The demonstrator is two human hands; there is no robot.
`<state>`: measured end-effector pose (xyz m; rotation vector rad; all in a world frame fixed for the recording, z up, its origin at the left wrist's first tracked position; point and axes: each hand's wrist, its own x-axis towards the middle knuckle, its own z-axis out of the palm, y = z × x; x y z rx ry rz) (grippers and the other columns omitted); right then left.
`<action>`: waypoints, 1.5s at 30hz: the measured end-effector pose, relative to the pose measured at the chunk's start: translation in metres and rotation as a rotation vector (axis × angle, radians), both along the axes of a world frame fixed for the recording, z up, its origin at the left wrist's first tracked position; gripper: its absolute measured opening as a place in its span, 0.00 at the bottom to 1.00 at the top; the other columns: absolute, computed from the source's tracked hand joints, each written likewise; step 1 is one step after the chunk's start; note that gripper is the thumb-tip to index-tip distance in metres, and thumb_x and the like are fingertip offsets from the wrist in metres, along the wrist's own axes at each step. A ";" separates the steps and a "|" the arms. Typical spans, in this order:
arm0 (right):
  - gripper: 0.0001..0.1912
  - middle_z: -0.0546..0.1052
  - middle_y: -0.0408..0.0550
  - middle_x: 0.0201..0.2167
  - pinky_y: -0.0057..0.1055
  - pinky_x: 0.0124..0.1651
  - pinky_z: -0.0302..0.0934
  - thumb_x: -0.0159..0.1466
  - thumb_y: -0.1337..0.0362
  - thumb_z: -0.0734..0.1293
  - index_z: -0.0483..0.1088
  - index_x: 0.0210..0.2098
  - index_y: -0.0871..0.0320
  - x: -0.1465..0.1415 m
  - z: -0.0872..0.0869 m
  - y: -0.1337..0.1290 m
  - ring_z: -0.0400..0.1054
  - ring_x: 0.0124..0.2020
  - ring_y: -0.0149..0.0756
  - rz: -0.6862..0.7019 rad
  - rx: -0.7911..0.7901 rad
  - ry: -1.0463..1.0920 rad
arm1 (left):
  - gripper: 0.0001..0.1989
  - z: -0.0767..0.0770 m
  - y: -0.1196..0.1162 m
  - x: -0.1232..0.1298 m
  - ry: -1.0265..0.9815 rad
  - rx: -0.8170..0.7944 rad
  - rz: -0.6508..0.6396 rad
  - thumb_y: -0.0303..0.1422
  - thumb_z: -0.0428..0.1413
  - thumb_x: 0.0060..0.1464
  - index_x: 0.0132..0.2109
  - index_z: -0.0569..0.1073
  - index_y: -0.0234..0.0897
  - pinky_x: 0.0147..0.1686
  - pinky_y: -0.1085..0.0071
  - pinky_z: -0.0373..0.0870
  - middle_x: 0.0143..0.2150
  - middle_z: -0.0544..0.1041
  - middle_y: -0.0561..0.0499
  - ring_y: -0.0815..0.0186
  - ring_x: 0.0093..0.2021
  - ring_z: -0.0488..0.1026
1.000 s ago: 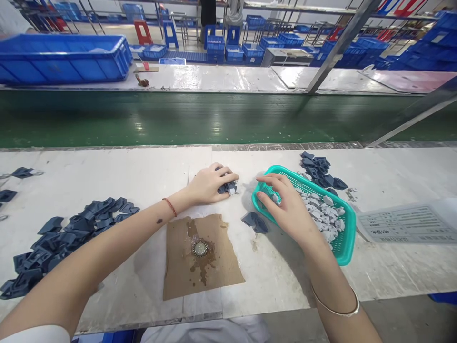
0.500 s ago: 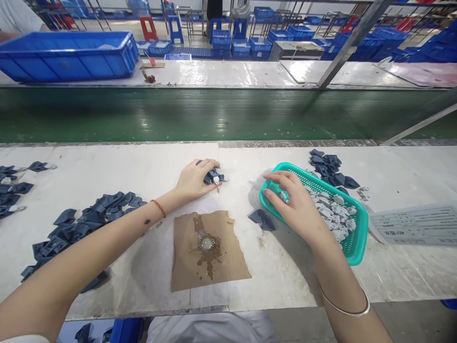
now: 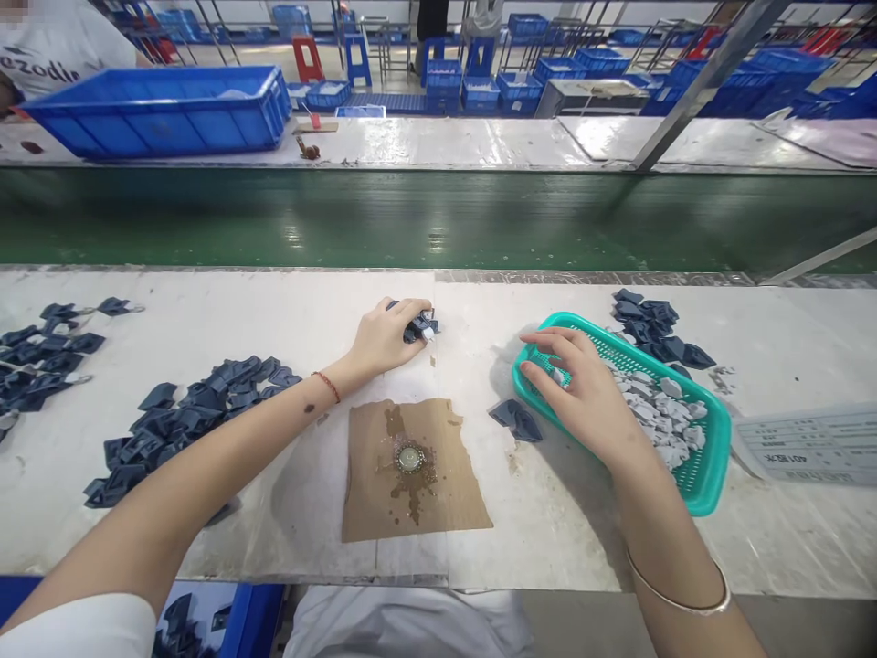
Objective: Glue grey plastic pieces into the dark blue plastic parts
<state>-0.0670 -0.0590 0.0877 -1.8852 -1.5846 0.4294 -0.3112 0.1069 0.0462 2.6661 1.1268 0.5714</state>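
My left hand is closed around a few small dark blue-grey plastic pieces with white bits among them, low over the white table. Its palm and curled fingers partly hide them. My right hand reaches over the near-left end of a green mesh basket. Its thumb and fingers are apart, and a white piece shows in the gap between them. Small white parts fill much of that basket. Two dark pieces lie on the table just left of it.
Brown cardboard with wet stains carries a round cap of liquid. Dark pieces form a heap under my left forearm; others lie far left and behind the basket. Beyond runs a green belt; a blue crate stands across it.
The whole view has shifted slightly, so things sit farther right in the picture. The pieces in my left hand have turned a little. My right hand stays over the basket.
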 end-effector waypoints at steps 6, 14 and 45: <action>0.20 0.70 0.56 0.57 0.54 0.58 0.68 0.69 0.51 0.63 0.73 0.56 0.52 0.002 -0.001 0.001 0.71 0.57 0.53 0.017 0.012 0.012 | 0.23 0.004 0.002 -0.002 0.015 0.006 0.057 0.32 0.56 0.56 0.59 0.72 0.44 0.46 0.57 0.74 0.58 0.81 0.50 0.50 0.54 0.73; 0.21 0.68 0.58 0.58 0.55 0.57 0.70 0.68 0.50 0.63 0.74 0.55 0.52 0.002 -0.003 0.001 0.70 0.58 0.55 0.022 -0.005 0.009 | 0.22 0.013 0.030 -0.036 0.114 -0.005 0.092 0.39 0.57 0.58 0.59 0.72 0.45 0.45 0.58 0.73 0.56 0.82 0.48 0.49 0.53 0.74; 0.21 0.67 0.58 0.59 0.45 0.43 0.72 0.70 0.50 0.63 0.74 0.56 0.53 0.000 -0.005 0.002 0.72 0.53 0.52 -0.009 -0.031 -0.040 | 0.36 0.049 0.048 -0.310 0.411 0.023 0.585 0.65 0.30 0.61 0.65 0.56 0.52 0.66 0.37 0.56 0.64 0.72 0.46 0.41 0.64 0.65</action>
